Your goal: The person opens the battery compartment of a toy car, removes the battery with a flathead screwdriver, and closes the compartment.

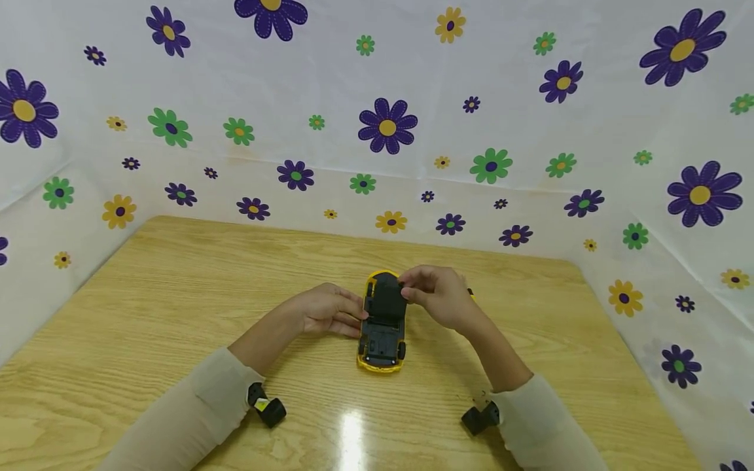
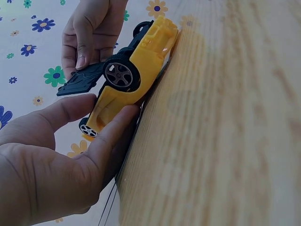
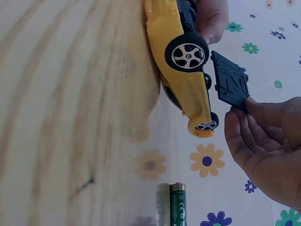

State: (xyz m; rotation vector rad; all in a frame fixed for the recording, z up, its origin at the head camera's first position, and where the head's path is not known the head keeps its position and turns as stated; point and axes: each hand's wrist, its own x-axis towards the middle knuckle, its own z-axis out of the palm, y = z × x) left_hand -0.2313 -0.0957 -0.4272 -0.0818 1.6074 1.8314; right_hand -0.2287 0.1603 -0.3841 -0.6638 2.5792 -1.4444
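Observation:
A yellow toy car (image 1: 380, 345) lies upside down on the wooden table, its black underside and wheels facing up. My left hand (image 1: 330, 311) grips its left side, with the thumb at the underside edge and a finger along the yellow body (image 2: 146, 61), as the left wrist view shows. A flat black battery cover (image 3: 230, 79) is pinched by its edge between the thumb and fingers of my right hand (image 1: 442, 297). The cover stands tilted over the underside; in the right wrist view a gap shows between it and the car.
A green battery with a copper-coloured end (image 3: 178, 205) is on the table near the right hand. Wrist cameras (image 1: 272, 412) sit on both sleeves. Flower-printed white cloth (image 1: 330, 85) rises behind and beside the wooden table (image 1: 194, 281).

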